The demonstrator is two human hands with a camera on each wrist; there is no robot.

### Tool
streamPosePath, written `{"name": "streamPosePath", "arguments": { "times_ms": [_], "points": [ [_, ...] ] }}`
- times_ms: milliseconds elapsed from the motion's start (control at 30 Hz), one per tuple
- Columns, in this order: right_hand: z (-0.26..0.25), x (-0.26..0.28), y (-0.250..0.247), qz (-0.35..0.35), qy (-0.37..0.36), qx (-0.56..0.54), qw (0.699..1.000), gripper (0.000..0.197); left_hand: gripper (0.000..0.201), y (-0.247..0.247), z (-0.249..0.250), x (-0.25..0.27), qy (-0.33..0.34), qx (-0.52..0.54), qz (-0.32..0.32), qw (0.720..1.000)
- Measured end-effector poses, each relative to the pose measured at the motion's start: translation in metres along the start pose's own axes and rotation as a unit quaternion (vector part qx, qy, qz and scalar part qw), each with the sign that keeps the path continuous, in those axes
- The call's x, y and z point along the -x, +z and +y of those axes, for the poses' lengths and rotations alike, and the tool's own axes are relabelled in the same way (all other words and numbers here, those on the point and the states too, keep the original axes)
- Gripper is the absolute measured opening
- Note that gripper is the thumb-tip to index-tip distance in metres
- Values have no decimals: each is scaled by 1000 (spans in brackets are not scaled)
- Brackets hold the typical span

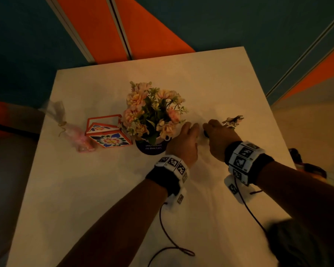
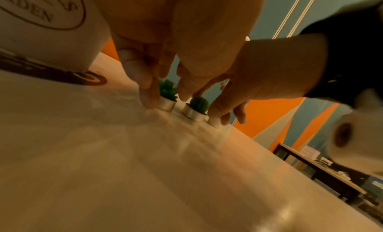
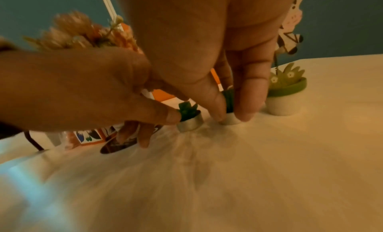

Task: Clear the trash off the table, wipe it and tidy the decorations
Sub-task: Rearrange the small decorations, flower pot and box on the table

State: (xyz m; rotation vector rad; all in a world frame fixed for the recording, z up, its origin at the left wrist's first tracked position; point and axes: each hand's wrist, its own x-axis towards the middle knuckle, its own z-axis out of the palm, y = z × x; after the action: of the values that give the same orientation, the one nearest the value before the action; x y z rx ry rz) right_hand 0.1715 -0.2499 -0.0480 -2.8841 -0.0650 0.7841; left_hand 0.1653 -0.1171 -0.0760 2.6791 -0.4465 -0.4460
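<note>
While both of your hands are crowded this close together low on the table (image 1: pixel 104 189), the main risk is one knocking what the other holds. Your left hand (image 1: pixel 183 139) is curled, its thumb tip pressed to the metal cup of the spiky cactus candle (image 3: pixel 189 120) with a finger on the cup's other side, so it reads as a light pinch. Your right hand (image 1: pixel 219 137) pinches the tall cactus candle (image 3: pixel 229 117) between thumb and finger, low on its cup. Both candles sit on the table just under your fingertips and just beside each other. I'd judge the cups to be light and smooth, so a sideways nudge from either thumb could skid one into the other or tip it, and squeezing the green top instead of the cup could deform it. Just beyond your right fingers stands the little white pot (image 3: pixel 282 102) with its animal figure on a thin wire. It looks top-heavy, and a knuckle sweeping outward could topple it. Beside your left hand, on its outer side, the mug (image 1: pixel 152 149) of flowers (image 1: pixel 152 108) stands close. Your wrist or trailing fingers could catch the stems or push the mug towards the patterned box (image 1: pixel 108 135) farther out.
</note>
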Motion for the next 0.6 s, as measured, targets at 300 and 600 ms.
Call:
{"name": "streamPosePath", "arguments": {
  "times_ms": [300, 600],
  "points": [
    [6, -8, 0, -22, -14, 45, 999, 44, 35, 10, -1, -22, -21, 7, 23, 999],
    [-9, -14, -2, -36, -41, 32, 998, 35, 38, 12, -23, -21, -57, 22, 90, 994]
  ]
}}
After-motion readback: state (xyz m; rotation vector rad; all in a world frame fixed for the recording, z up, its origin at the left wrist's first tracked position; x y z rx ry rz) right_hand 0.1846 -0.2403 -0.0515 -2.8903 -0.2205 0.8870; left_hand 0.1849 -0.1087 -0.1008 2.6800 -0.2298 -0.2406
